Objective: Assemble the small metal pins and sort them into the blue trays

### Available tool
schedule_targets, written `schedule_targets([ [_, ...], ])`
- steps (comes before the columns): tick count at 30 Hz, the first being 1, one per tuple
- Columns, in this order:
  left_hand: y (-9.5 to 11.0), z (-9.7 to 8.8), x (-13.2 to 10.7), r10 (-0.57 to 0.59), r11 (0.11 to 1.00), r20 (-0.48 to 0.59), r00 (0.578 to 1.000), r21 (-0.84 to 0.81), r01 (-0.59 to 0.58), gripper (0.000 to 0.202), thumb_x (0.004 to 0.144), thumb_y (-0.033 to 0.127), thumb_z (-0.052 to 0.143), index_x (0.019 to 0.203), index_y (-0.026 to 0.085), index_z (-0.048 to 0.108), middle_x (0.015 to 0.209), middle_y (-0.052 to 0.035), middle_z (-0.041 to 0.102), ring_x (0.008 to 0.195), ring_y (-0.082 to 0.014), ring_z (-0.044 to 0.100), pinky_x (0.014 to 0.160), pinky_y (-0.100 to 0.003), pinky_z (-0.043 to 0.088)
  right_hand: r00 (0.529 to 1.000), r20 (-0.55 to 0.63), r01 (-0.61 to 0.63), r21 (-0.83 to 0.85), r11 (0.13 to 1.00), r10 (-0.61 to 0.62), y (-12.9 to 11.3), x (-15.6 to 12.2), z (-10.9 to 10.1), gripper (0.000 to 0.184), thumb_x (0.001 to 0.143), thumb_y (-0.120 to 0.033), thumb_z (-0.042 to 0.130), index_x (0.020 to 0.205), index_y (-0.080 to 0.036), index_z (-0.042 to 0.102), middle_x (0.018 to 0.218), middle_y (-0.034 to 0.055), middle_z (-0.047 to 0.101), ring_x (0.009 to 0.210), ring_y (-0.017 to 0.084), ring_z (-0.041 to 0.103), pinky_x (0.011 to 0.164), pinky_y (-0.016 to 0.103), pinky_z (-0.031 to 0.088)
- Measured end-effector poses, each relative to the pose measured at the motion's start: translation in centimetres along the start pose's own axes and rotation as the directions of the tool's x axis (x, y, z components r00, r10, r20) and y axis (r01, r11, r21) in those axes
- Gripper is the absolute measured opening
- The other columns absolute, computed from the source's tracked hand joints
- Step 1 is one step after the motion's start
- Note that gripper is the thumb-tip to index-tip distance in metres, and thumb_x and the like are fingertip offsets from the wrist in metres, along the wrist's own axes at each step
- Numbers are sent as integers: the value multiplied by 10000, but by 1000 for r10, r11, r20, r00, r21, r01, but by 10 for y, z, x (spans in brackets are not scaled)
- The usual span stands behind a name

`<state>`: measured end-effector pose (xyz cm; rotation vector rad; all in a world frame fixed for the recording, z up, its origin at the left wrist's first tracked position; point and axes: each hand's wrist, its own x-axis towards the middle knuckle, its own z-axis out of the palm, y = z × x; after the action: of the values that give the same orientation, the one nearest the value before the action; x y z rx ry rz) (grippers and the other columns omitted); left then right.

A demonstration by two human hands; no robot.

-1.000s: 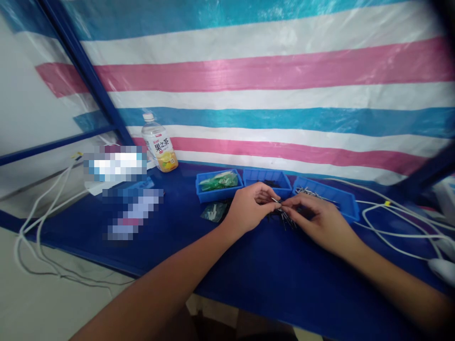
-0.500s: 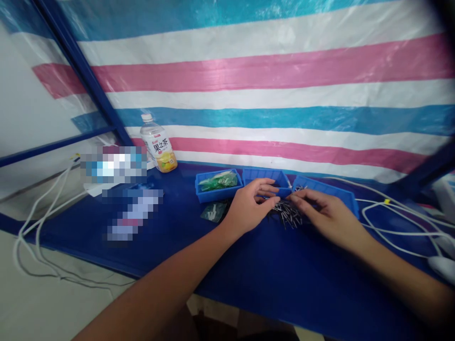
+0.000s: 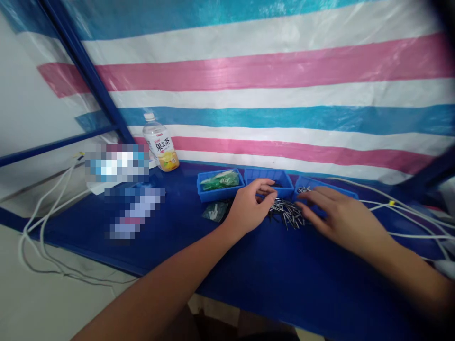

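My left hand point(image 3: 250, 203) is at the left edge of a loose pile of small black and silver screw-like pieces point(image 3: 293, 217). Its fingers curl in towards the thumb, and anything between the tips is too small to make out. At the right edge of the pile is my right hand point(image 3: 339, 213), thumb and fingers slightly apart, with nothing visible in it. Behind the hands stand three blue bins: the left bin point(image 3: 220, 195) holds green plastic packets point(image 3: 222, 180), the middle bin point(image 3: 266, 175) some dark bits, and the right bin point(image 3: 330, 186) small silver pieces.
A small clear bag point(image 3: 215, 211) with pale pieces lies left of my left hand on the blue table point(image 3: 249, 279). Further left stands a drink bottle point(image 3: 161, 144). White cables point(image 3: 408, 222) run along the right side; more hang at the left. A striped sheet point(image 3: 249, 76) covers the back.
My right hand has moved slightly right, away from my left hand, and its fingertips have parted. My left thumb has drawn closer to its fingers. The view has shifted slightly.
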<state>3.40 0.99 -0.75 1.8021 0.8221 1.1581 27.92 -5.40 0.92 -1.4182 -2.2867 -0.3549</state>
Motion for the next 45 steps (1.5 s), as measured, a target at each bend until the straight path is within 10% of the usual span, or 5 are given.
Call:
schedule_targets([
  [19,3,1,-1,-10,1000,17,1000,26,10,264,984,239,697,1239,180,728,1120,-93,814,1010,-217,776,831,-330,613,990,138,-7,169,986,-17,-9,1,31,199,1064,-212,549,1128,-211,737,1020,81,748,900,256,735,802,401,574],
  [31,6,0,-3,-81,996,138,987,-35,86,308,1014,308,643,1260,171,766,964,-87,841,727,-174,771,723,-299,628,992,-125,4,249,969,28,-22,8,11,82,1050,-230,627,1086,-234,701,1041,64,752,914,230,725,817,371,563],
  [45,-7,2,-1,-58,992,205,977,-97,79,261,954,301,726,1145,167,844,1105,-104,848,962,-233,816,926,-361,665,983,-182,48,331,942,14,-36,7,13,100,1058,-241,614,1062,-265,712,1046,71,773,965,243,761,851,376,617],
])
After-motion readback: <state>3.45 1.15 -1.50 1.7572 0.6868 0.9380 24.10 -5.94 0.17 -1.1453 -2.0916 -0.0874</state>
